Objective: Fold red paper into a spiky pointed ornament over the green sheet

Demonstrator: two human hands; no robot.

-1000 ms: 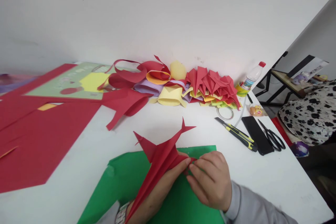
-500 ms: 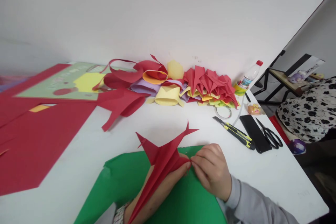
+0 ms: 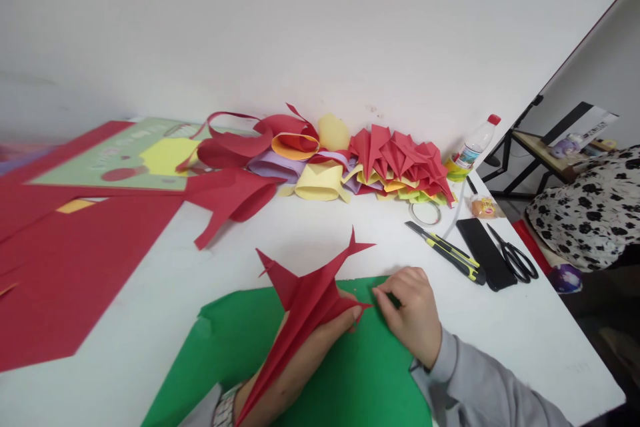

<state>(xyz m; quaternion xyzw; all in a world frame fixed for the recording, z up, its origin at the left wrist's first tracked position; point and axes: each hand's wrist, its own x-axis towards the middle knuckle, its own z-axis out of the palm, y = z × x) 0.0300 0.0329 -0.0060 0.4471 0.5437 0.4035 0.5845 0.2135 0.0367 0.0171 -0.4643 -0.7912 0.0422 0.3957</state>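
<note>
A red folded-paper figure [image 3: 311, 293] with a long tail and several pointed, creased ends is in my left hand [image 3: 305, 353]. My left thumb presses on the figure's right side, and the paper hides most of the other fingers. To the right of its small right-hand tip is my right hand [image 3: 411, 313], slightly apart from the paper. The right fingers are curled with thumb and forefinger close together, and nothing shows between them. Under both hands lies a green sheet [image 3: 370, 373] on the white table [image 3: 525, 340].
Red folded figures [image 3: 400, 157] lie along the wall beside rolled paper pieces [image 3: 320, 181]. Large red sheets [image 3: 65, 280] cover the left. On the right are a tape roll [image 3: 425, 213], box cutter [image 3: 450, 255], black phone-like slab [image 3: 486, 253], scissors [image 3: 517, 260] and bottle [image 3: 473, 150].
My right hand has let go of the figure's right-hand tip and drawn slightly away to the right. The figure, in my left hand, has shifted slightly left.
</note>
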